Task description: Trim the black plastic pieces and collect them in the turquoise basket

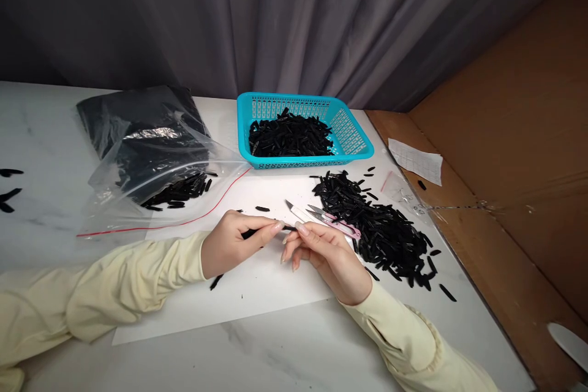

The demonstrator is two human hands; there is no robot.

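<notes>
Between my two hands a thin black strip [289, 228] is stretched, pinched at both ends. My left hand [234, 242] grips one end between thumb and forefinger; more black shows inside its curled fingers. My right hand [333, 254] pinches the other end with thumb and forefinger, its remaining fingers curled below. Just behind the right hand lie pink-handled thread snips [337, 222] with pointed metal blades. A heap of small black strips [381, 229] spreads over the table to the right, touching the snips.
Behind the hands stands a turquoise basket [312, 162] with many black strips inside. A clear zip bag [114, 217] holding strips lies at the left, by a dark plastic package [142, 116]. White paper [184, 312] lies underneath. Cardboard [505, 135] walls the right side, near a paper slip [416, 162].
</notes>
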